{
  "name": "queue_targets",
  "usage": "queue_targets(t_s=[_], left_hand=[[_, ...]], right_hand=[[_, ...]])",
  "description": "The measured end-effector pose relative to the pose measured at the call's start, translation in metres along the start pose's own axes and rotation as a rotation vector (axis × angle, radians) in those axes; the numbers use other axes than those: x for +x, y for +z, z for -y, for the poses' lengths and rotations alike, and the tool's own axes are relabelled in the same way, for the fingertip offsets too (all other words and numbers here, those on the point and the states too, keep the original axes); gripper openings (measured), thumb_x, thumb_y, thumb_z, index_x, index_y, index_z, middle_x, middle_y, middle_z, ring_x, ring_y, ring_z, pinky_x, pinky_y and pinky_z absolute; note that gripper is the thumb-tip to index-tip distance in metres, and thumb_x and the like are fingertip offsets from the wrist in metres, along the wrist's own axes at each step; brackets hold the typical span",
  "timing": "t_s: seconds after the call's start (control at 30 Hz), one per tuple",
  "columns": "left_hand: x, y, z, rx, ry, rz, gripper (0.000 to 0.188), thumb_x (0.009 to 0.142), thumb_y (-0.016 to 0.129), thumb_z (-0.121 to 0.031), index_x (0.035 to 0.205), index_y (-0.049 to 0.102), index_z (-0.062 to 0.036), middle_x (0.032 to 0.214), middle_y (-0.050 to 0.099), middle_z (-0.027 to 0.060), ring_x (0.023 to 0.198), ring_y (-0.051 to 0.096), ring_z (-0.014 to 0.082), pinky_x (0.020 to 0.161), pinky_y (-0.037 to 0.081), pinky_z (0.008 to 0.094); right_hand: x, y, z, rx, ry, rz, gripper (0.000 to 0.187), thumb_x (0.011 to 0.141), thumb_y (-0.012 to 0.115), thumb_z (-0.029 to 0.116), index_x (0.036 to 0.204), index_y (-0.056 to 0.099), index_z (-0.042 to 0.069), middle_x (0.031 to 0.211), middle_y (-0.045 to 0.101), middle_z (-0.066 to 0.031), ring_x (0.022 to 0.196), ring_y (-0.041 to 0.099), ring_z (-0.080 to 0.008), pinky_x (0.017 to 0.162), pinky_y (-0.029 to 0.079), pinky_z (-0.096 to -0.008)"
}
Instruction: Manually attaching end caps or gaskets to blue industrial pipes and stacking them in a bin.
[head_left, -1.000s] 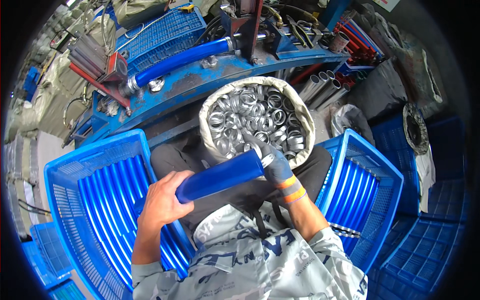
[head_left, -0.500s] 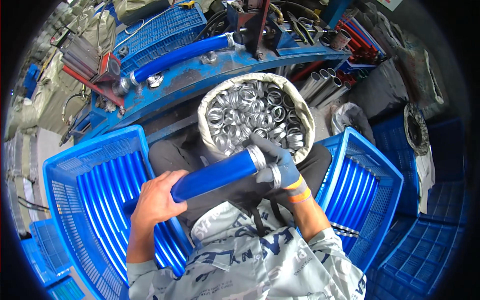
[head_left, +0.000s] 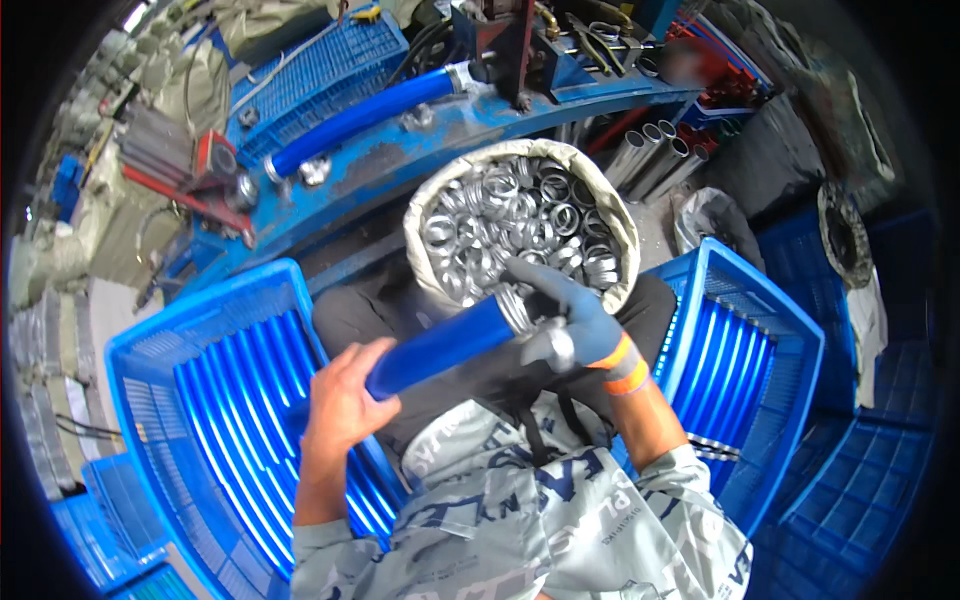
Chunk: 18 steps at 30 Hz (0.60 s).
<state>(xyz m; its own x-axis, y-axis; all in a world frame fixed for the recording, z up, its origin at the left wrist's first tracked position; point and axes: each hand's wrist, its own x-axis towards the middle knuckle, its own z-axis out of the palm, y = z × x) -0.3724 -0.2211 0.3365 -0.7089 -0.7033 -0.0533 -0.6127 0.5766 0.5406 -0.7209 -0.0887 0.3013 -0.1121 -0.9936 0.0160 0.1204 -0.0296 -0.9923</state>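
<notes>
My bare left hand (head_left: 347, 398) is wrapped round a glossy blue tube (head_left: 440, 348), which slants up to the right above my lap. A silver ridged metal ring (head_left: 514, 312) sits at the tube's upper right end. Beside that end is my right hand (head_left: 585, 325), in a grey-blue glove with an orange cuff, its index finger stretched past the ring. A second silver ring (head_left: 560, 345), slightly blurred, is held in its lower fingers. Just beyond stands a round cream fabric-rimmed container (head_left: 422, 215) full of loose silver rings.
Blue crates of blue tubes stand at my left (head_left: 130, 400) and right (head_left: 800, 370). Across the front runs a blue metal bench (head_left: 370, 185) bearing another blue tube (head_left: 365, 115) and a red-framed carriage (head_left: 215, 160). Bare metal pipes (head_left: 650, 150) lean at the right.
On the bench, the red-framed carriage has drawn back left, leaving a gap at the blue tube's end. The whole view has shifted slightly; my hands keep their hold on the tube and ring.
</notes>
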Motion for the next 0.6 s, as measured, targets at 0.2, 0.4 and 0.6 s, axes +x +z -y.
queue_targets(t_s=[0.2, 0.4, 0.6], left_hand=[[-0.002, 0.016, 0.015, -0.313, 0.017, -0.189, 0.07, 0.078, 0.091, -0.013, 0.143, 0.068, -0.0021, 0.113, 0.077, 0.0124, 0.101, 0.079, 0.0324, 0.093, 0.062, 0.0426], [0.004, 0.031, 0.03, -1.48, -0.003, -0.585, 0.076, 0.102, 0.083, -0.037, 0.162, 0.052, -0.0037, 0.146, 0.07, 0.0196, 0.137, 0.068, 0.0365, 0.119, 0.055, 0.0526], [0.018, 0.057, -0.005, -1.773, -0.117, -0.604, 0.055, 0.11, 0.077, -0.036, 0.154, 0.062, -0.0073, 0.151, 0.07, 0.0198, 0.14, 0.069, 0.035, 0.117, 0.059, 0.0538]], right_hand=[[0.002, -0.039, -0.071, 0.071, 0.267, -0.378, 0.024, 0.098, 0.088, 0.018, 0.111, 0.079, 0.0, 0.089, 0.073, 0.0004, 0.076, 0.069, -0.0103, 0.071, 0.057, -0.0269], [-0.015, -0.016, -0.092, 0.83, 0.083, -0.162, 0.066, 0.108, 0.078, 0.048, 0.151, 0.068, -0.001, 0.144, 0.074, -0.0124, 0.137, 0.071, -0.0359, 0.1, 0.064, -0.0435], [0.003, 0.007, -0.046, 0.289, 0.158, -0.146, 0.08, 0.086, 0.096, -0.004, 0.157, 0.059, -0.003, 0.145, 0.072, -0.0103, 0.137, 0.067, -0.0197, 0.119, 0.053, -0.0376]])
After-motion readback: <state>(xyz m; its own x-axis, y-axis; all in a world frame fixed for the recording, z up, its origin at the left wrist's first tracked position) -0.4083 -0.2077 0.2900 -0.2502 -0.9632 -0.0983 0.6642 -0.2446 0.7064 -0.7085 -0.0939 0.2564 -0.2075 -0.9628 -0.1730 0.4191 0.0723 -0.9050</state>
